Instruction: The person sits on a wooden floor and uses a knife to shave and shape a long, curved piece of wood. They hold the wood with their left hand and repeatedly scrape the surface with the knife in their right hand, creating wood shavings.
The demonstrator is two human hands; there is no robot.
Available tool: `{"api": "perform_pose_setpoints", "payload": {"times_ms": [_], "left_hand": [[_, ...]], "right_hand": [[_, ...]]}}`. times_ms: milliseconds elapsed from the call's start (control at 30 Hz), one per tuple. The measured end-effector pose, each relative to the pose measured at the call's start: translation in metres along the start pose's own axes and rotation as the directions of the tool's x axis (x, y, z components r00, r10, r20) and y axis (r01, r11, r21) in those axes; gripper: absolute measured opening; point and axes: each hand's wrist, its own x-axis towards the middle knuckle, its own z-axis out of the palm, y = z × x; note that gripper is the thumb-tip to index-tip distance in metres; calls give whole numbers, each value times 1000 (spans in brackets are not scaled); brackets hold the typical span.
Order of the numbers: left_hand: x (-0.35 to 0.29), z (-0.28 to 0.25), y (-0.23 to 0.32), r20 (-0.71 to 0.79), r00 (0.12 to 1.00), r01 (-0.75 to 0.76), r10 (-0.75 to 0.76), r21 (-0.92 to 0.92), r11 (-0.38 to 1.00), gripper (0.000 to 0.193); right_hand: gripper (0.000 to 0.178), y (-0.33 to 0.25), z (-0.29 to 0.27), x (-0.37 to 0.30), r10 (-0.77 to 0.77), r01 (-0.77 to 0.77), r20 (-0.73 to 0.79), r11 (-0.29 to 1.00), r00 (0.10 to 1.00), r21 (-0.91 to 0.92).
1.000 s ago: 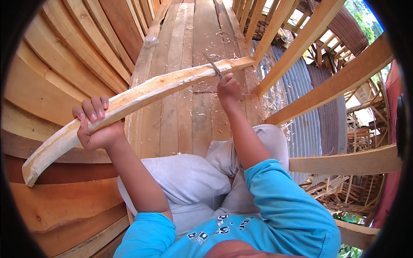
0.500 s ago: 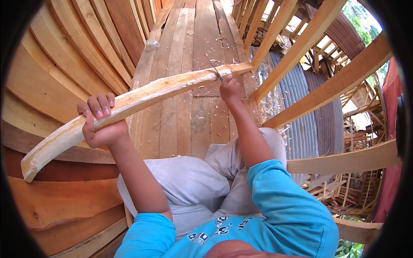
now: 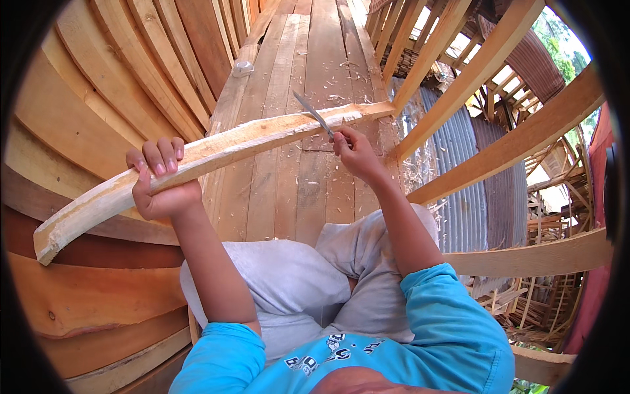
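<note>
Floor (image 3: 262, 213): planked, scattered shavings (image 3: 336, 98)
Surroundings: boards (image 3: 72, 138) line your left
Count: one timber (image 3: 256, 136), one knife (image 3: 314, 113)
Left hand (image 3: 169, 197): you grasp timber
Right hand (image 3: 357, 152): you grasp knife

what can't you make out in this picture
Head view:
Grip end of the thin grey metal blade: mostly covered by the fingers of the right hand.
Part of the long pale curved wooden piece: covered by the left hand.
Clear object on the brown plank floor: too small to identify.
Floor's far end: cut off by top edge.
</note>
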Motion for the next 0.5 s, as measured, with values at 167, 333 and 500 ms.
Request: {"api": "perform_pose_setpoints", "payload": {"times_ms": [167,333,500], "left_hand": [[-1,3,-3,-7,1000,5,-5,-1,1000,15],[2,-7,0,31,999,14,-15,23,1000,15],[4,-4,-3,33,999,40,-42,56,998,16]], "right_hand": [[58,-18,8,6,316,-384,-264,885,911,-264],[61,-64,47,-7,95,-191,-228,873,969,-449],[54,-5,-6,36,48,-256,-419,852,907,-456]]}}
